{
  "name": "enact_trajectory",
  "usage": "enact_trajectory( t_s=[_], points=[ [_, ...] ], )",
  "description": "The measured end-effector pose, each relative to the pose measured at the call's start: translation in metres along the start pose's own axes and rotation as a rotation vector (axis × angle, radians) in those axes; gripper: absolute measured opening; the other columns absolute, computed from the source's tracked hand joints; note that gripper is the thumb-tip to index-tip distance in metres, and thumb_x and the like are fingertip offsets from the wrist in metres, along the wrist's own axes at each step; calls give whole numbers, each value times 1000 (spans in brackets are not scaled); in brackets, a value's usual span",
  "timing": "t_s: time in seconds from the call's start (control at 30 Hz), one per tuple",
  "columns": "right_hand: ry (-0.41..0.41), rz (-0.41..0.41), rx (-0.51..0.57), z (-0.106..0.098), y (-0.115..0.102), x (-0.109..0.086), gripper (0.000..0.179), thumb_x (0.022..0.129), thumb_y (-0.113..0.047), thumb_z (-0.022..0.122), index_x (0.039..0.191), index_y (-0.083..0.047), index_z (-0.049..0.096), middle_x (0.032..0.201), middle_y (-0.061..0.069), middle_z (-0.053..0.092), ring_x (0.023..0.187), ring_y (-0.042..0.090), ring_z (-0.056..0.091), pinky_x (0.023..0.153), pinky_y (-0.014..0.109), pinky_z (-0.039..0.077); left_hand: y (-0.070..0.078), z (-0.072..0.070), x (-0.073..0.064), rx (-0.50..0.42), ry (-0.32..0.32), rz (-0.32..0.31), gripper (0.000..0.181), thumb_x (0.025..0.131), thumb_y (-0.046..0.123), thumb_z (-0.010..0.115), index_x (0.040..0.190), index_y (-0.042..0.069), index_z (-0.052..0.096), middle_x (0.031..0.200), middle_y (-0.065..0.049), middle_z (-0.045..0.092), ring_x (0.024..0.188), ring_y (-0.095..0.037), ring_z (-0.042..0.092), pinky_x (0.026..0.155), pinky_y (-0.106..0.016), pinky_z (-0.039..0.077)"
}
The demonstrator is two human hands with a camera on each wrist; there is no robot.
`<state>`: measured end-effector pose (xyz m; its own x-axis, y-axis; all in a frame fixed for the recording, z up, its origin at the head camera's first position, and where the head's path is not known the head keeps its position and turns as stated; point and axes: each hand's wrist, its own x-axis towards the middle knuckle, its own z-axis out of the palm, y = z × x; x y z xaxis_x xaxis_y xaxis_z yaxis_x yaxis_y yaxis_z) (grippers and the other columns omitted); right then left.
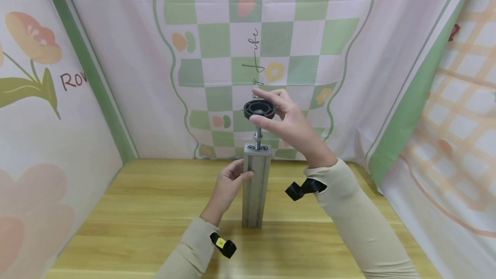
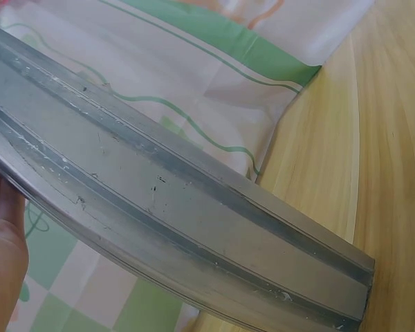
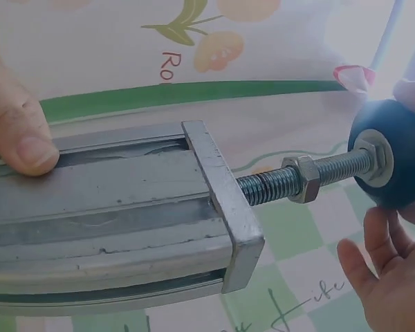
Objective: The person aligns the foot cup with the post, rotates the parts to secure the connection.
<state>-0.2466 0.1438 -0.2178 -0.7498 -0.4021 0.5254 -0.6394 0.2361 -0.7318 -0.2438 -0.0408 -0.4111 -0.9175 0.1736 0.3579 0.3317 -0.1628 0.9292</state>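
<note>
An aluminium profile stands upright on the table, capped by a metal end plate with two screws. My left hand grips its upper left side, thumb across the near face. From the plate rises a threaded rod carrying a hex nut partway along. On top of the rod sits a round black leveling foot, hollow side up. Around its rim my right hand holds it, with the thumb on the near side and fingers at the far side. The profile's lower end shows in the left wrist view.
The wooden table extends to both sides of the profile. Behind it hangs a checked green-and-white cloth, with printed curtains at left and right. A small black device is strapped on each wrist.
</note>
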Motion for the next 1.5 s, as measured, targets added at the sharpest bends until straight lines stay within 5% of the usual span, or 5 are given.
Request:
enact_trajectory(
  t_s=[0.27,0.43,0.7,1.0,1.5],
  points=[
    [20,-61,-82,3,-3,0,56,96,-42,65,147,-24,52,136,4,42,123,18,46,103,42,42,2,-1,-1,-4,-4,-10,43,92,21,75,131,6,63,109,-7,68,99,-19,63,85,-27,56],
    [-63,-94,-23,-1,-3,2,56,102,-39,41,154,-17,40,154,-2,33,139,17,33,114,52,28,2,0,-1,4,5,-19,41,92,18,75,130,5,64,107,-6,67,98,-18,62,83,-26,55],
    [-145,-179,-3,-7,-3,6,55,102,-22,27,153,-5,39,163,0,27,150,12,16,121,51,7,2,0,0,1,0,-16,40,93,16,74,130,4,63,106,-6,67,97,-18,62,82,-26,55],
    [-209,-133,37,-10,0,5,52,103,-20,29,153,-8,41,157,4,40,146,17,29,119,49,20,4,-1,-1,5,-1,-16,41,93,17,74,131,5,63,107,-7,68,98,-19,62,83,-26,55],
    [-101,-118,37,-8,2,1,46,101,-28,56,145,-14,54,136,6,48,118,23,55,100,34,47,1,-1,-1,12,4,-25,44,92,22,76,131,5,63,108,-6,68,98,-18,63,84,-26,56]
  ],
)
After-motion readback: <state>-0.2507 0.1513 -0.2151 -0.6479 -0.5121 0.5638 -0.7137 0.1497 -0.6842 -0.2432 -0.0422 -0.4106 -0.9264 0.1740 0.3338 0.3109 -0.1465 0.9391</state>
